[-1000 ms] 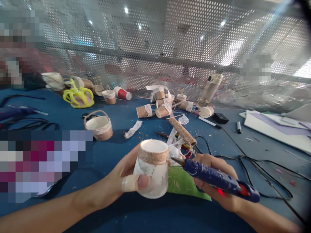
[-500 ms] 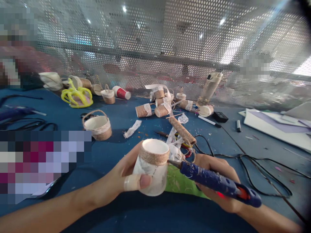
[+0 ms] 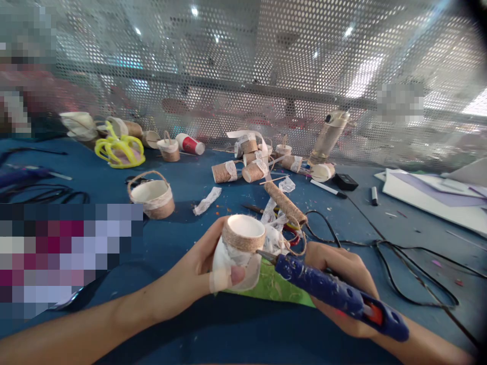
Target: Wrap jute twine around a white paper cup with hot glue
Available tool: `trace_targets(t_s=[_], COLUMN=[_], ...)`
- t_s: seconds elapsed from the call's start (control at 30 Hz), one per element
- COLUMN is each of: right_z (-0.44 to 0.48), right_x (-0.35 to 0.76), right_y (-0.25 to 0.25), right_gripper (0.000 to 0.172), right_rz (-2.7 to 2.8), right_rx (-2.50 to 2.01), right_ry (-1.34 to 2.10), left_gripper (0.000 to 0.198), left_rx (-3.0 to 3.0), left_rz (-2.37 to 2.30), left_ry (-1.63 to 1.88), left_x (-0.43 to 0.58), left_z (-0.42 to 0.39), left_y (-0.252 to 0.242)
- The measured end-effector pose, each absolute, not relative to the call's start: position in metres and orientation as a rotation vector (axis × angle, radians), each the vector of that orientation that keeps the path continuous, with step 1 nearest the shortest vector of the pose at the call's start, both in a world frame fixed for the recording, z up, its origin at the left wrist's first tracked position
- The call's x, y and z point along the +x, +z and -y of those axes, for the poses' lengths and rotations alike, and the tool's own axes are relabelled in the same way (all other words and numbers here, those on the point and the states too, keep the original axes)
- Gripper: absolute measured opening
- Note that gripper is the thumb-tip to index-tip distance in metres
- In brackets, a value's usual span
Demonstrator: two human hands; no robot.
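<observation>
My left hand (image 3: 205,268) is wrapped round a white paper cup (image 3: 245,276), with a pale bandage on the thumb. Brown twine (image 3: 243,241) is wound in a band just under the cup's rim. In my right hand (image 3: 346,274) is a blue glue gun (image 3: 323,286), its metal tip at the lower edge of the twine band. A strand of twine loops near the right fingers and runs toward a twine roll (image 3: 286,204) behind the cup. Under the cup lies a green sheet (image 3: 279,284) with glue threads on it.
A small twine basket (image 3: 160,208) stands at left, near a yellow crown-like piece (image 3: 119,152). Several twine-wrapped cups (image 3: 254,170) lie at the back. Scissors (image 3: 253,208), lace scraps (image 3: 207,201) and a black cable (image 3: 395,284) are on the table. White boards (image 3: 429,203) lie at right.
The cup has tilted and turned a little in my left hand, showing less of its lower side. The glue gun has shifted slightly left and down, its tip following the twine's edge.
</observation>
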State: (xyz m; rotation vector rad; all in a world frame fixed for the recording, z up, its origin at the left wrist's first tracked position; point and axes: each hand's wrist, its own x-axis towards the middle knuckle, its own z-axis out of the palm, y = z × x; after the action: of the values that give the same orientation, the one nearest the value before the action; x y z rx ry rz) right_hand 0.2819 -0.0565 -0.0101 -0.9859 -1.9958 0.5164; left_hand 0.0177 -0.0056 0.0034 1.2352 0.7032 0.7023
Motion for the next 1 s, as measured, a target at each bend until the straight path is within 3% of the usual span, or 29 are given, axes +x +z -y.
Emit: trace_targets(t_s=[0.37,0.67,1.0], right_z=[0.0575,0.0572,0.0589], right_x=[0.2836,0.2828,0.2863], right_y=[-0.0123,-0.01,-0.014], right_gripper=[0.024,0.024,0.024], right_rz=[2.029,2.053,2.046], right_rx=[-0.995,-0.996,-1.007], right_ry=[0.459,0.428,0.465], left_gripper=[0.064,0.052,0.054], left_rx=[1.336,1.278,1.236], left_rz=[-0.795,-0.682,-0.608], left_ry=[0.718,0.711,0.705], left_x=[0.0163,0.0157,0.0103], left_z=[0.0065,0.0071,0.0032], left_y=[0.0,0.0017,-0.0026])
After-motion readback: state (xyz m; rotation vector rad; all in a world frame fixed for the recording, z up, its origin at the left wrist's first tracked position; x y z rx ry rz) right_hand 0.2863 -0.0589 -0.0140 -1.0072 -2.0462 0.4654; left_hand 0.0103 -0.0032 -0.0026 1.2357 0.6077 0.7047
